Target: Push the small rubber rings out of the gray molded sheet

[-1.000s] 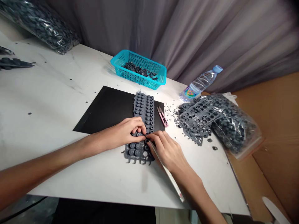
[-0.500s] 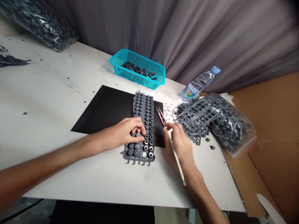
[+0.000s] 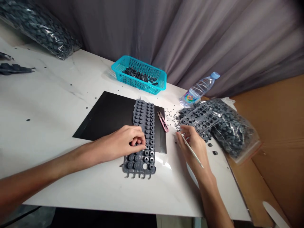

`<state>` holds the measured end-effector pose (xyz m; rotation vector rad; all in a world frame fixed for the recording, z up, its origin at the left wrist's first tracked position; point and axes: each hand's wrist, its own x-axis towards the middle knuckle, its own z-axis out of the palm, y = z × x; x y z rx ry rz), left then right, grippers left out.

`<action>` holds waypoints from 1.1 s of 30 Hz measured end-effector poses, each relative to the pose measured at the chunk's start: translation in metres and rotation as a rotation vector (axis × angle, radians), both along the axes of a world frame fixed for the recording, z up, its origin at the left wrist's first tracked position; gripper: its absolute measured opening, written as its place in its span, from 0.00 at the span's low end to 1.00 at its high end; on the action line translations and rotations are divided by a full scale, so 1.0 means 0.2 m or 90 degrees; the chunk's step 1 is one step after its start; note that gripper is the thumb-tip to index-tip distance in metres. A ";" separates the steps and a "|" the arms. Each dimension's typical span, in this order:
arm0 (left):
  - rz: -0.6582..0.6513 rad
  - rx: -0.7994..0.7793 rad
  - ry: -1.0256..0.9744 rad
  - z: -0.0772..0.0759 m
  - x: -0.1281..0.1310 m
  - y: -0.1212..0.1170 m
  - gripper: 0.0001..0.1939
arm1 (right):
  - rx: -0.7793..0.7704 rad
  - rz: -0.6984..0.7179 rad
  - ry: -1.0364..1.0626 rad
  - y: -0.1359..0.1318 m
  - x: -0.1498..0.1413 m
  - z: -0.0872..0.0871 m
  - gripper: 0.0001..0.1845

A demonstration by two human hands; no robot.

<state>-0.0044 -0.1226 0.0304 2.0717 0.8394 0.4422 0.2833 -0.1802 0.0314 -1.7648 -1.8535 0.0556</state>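
The left arm (image 3: 64,163) extends from the left, left hand (image 3: 125,139) curled; the right hand (image 3: 193,147) grips, thumb and fingers bent.

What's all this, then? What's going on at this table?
A person is working with bare hands on a gray sheet of small round parts. The left hand rests on it; the right hand holds a thin white stick off to its right. The sheet lies partly on a black mat, beside pink snips. Behind, a blue basket holds loose dark pieces.
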 end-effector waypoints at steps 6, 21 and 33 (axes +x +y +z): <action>0.041 0.095 0.019 0.00 0.01 0.00 0.07 | -0.052 0.127 0.116 -0.04 -0.15 0.06 0.10; 0.015 0.077 -0.014 -0.05 0.00 0.04 0.08 | -0.039 0.374 -0.047 -0.02 -0.24 0.03 0.10; 0.008 0.072 -0.036 -0.06 0.01 0.05 0.08 | 0.012 0.345 -0.160 -0.02 -0.26 0.01 0.09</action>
